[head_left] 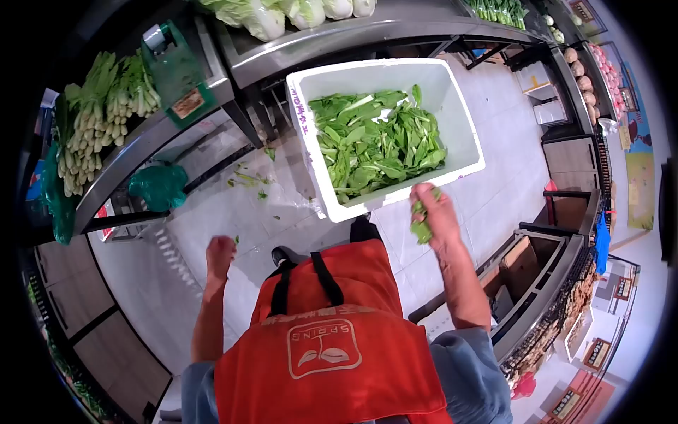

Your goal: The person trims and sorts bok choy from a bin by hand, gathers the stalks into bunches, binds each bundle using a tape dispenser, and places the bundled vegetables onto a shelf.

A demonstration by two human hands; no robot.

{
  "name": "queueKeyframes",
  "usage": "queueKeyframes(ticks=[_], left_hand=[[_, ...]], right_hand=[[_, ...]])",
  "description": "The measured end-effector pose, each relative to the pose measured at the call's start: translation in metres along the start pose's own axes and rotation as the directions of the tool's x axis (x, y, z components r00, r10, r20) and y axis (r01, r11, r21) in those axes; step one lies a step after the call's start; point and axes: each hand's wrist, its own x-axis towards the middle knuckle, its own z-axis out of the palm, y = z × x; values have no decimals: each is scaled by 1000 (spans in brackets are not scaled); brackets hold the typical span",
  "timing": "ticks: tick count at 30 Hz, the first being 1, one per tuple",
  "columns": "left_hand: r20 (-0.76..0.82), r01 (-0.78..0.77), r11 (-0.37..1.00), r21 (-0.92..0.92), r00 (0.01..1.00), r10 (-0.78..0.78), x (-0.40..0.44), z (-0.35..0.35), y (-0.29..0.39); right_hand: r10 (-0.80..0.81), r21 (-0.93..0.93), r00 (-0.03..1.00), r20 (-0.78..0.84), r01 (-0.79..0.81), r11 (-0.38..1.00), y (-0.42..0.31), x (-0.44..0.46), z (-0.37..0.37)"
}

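My right hand is closed round a small bunch of leafy greens, just off the near right corner of a white foam box. Inside that box lies a heap of loose leafy greens, with some white pieces among the leaves. Off to the left, my left hand is held low over the floor with its fingers closed. A tiny green scrap shows at its fingertips; whether the fingers grip it I cannot make out.
Trimmed leaf scraps litter the tiled floor left of the box. Pale-stemmed greens and a green plastic bag dispenser occupy the left stand. Napa cabbages line the metal shelf ahead. A metal rack stands at right.
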Motion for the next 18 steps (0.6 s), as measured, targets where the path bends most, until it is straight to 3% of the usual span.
queueKeyframes(ticks=[1, 3, 4, 5, 7, 8, 9, 10, 13, 16, 18], left_hand=[[-79, -294, 930, 220, 945, 317, 12, 48, 40], [-102, -377, 914, 150, 914, 393, 9, 87, 93], [-63, -384, 908, 167, 915, 398, 19, 135, 127], [-10, -416, 897, 151, 907, 422, 18, 154, 152], [43, -603, 663, 444, 753, 657, 30, 239, 204], [72, -599, 674, 433, 768, 636, 30, 245, 201], [86, -611, 614, 500, 740, 667, 37, 267, 202], [86, -597, 634, 491, 757, 647, 45, 300, 214], [69, -489, 641, 592, 823, 564, 45, 357, 214], [60, -386, 526, 758, 844, 532, 47, 363, 206], [62, -377, 519, 767, 849, 524, 46, 360, 211]], right_hand=[[-85, -31, 996, -26, 84, 996, -21, 46, -28], [-173, -72, 979, -112, 166, 984, -43, 65, -37], [-534, -217, 845, -28, 517, 828, -51, 121, -67], [-660, -344, 751, -6, 618, 707, -47, 143, -77], [-833, -509, 536, 137, 759, 405, -28, 257, -121], [-691, -553, 718, 89, 612, 565, -35, 250, -128], [-304, -760, 832, 464, 551, 345, 2, 298, -161], [223, -822, 796, 563, 567, 51, 42, 352, -202], [281, -848, 811, 513, 429, 310, 25, 392, -226], [41, -905, 970, 241, 209, 370, 33, 469, -222], [83, -983, 982, 167, 159, 94, 24, 490, -212]])
